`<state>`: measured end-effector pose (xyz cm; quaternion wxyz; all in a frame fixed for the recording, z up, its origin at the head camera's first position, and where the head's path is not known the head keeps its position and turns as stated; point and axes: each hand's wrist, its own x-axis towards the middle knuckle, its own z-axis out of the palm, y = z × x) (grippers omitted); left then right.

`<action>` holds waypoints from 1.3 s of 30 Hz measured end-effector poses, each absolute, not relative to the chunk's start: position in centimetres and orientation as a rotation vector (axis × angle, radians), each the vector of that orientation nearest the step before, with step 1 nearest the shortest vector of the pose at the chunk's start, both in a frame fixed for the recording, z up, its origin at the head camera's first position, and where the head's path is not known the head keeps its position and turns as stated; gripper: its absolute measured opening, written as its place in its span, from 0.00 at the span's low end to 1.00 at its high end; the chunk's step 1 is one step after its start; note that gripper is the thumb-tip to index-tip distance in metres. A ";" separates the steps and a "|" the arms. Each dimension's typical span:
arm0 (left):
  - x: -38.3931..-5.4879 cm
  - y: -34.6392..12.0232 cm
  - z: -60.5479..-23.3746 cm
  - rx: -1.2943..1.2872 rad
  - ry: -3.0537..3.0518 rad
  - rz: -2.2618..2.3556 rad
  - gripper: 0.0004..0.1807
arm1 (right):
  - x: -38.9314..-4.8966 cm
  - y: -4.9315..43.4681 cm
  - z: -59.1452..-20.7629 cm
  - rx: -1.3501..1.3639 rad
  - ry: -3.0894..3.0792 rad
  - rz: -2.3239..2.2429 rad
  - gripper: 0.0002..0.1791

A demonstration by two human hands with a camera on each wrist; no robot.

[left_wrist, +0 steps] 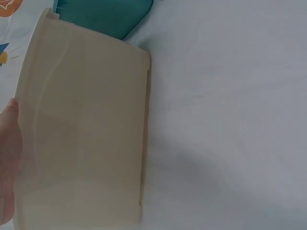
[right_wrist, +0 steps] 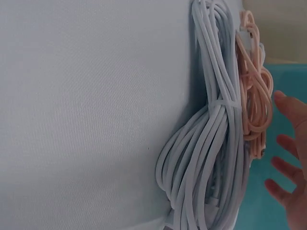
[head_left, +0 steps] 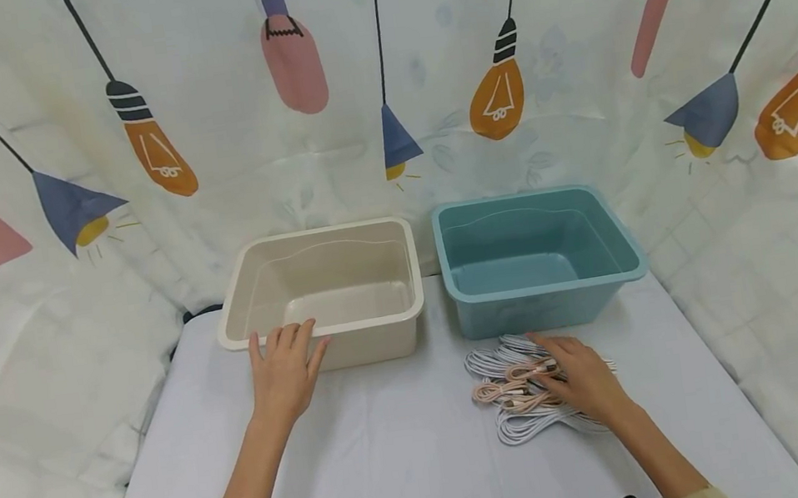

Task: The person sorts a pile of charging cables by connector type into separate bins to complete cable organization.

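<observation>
Two pale bundles of white cable [head_left: 531, 423] and several pink cable bundles [head_left: 499, 390] lie in a pile on the table; the white ones are looped and tied at the middle [right_wrist: 223, 103]. Over the pile's right side is my right hand [head_left: 580, 372], fingers spread and loosely bent, with no cable gripped in the right wrist view. My left hand [head_left: 285, 373] is at the front rim of the beige bin [head_left: 351, 346], its fingers extended over the edge. In the left wrist view only part of that hand [left_wrist: 8, 163] shows, beside the rim. No cables are visible inside the beige bin.
A teal bin [head_left: 528, 312] stands right of the beige one, behind the cables. Both are on a white-covered table [head_left: 396, 460]. A curtain [head_left: 238, 177] printed with lamps hangs close behind and at both sides.
</observation>
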<state>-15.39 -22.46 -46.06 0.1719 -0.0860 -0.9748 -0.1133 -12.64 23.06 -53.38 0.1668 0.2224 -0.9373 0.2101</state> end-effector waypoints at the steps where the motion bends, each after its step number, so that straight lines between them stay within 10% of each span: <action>1: -15.4 -22.5 -46.0 -0.243 -2.768 -0.319 0.26 | -12.7 23.1 -53.5 0.626 -2.686 0.608 0.37; 39: -16.0 -22.8 -44.9 -0.262 -2.819 -0.370 0.22 | -13.6 23.6 -53.4 0.503 -2.999 0.773 0.14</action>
